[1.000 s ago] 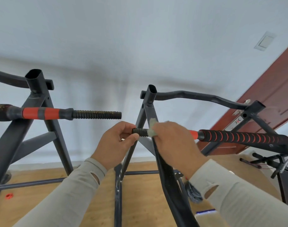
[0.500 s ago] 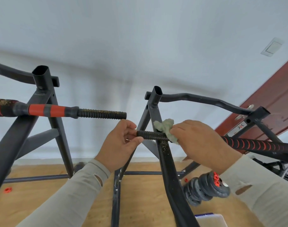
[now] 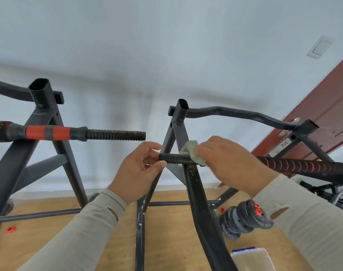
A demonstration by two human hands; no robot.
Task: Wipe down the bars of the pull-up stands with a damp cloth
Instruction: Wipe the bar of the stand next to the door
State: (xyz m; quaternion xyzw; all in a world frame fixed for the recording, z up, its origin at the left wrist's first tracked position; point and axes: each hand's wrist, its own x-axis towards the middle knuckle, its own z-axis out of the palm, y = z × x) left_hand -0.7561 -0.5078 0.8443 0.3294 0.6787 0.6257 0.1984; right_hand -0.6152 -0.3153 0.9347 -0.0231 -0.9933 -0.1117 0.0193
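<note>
Two black pull-up stands fill the view, the left stand (image 3: 44,118) and the right stand (image 3: 198,194). A black threaded bar (image 3: 175,159) with a red-striped grip (image 3: 301,165) lies across the right stand. My left hand (image 3: 140,169) pinches the bar's threaded left end. My right hand (image 3: 231,161) presses a pale green cloth (image 3: 190,148) onto the bar just right of the stand's leg. Pale specks dot that leg below the cloth. A second bar (image 3: 116,135), dirty and with red bands, rests on the left stand.
Stacked black weight plates (image 3: 243,220) lie on the wooden floor at the lower right. A clear plastic box (image 3: 252,259) sits near the bottom edge. A small red collar (image 3: 11,229) lies on the floor at left. A dark red door (image 3: 323,106) stands at right.
My right hand with the cloth slid right along the threaded bar, then eased back a little toward the stand's leg, uncovering more thread. The view tilted down, revealing the weight plates and the box.
</note>
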